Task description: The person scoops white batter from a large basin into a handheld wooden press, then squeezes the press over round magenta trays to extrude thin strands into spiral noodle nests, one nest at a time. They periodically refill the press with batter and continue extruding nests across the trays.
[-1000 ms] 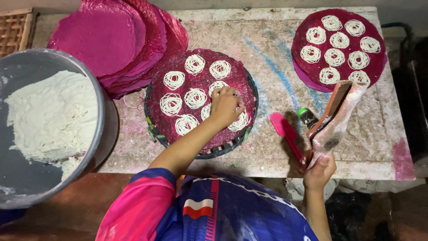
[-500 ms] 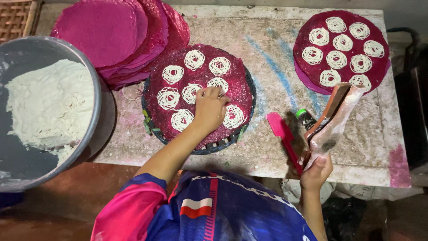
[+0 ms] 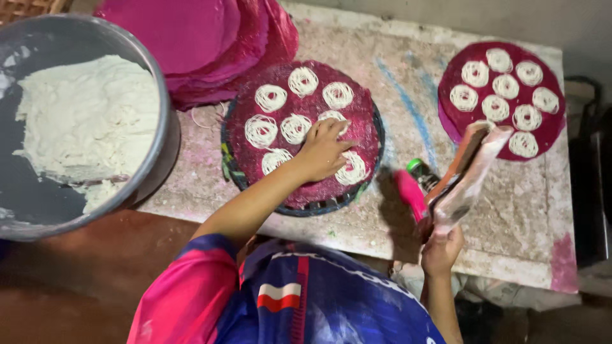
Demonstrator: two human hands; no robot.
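Observation:
My left hand point(image 3: 322, 153) rests fingers-down on a round tray lined with a magenta mat point(image 3: 366, 114), among several white coiled noodle nests point(image 3: 271, 97). Its fingertips touch the nest near the tray's middle. Whether it pinches anything I cannot tell. My right hand point(image 3: 440, 250) grips the bottom of a long press tool point(image 3: 470, 167) wrapped in whitish plastic, held upright above the table's front edge, right of the tray.
A big grey tub point(image 3: 162, 137) of white dough stands at the left. Stacked magenta mats point(image 3: 210, 38) lie behind the tray. A second magenta mat point(image 3: 454, 122) with several nests sits at the far right. A green-capped bottle point(image 3: 417, 169) and a pink handle point(image 3: 409, 194) lie by the press.
My left hand has shifted a little over the tray's middle, from the right-hand nests toward the centre one. The right hand still holds the press in the same place.

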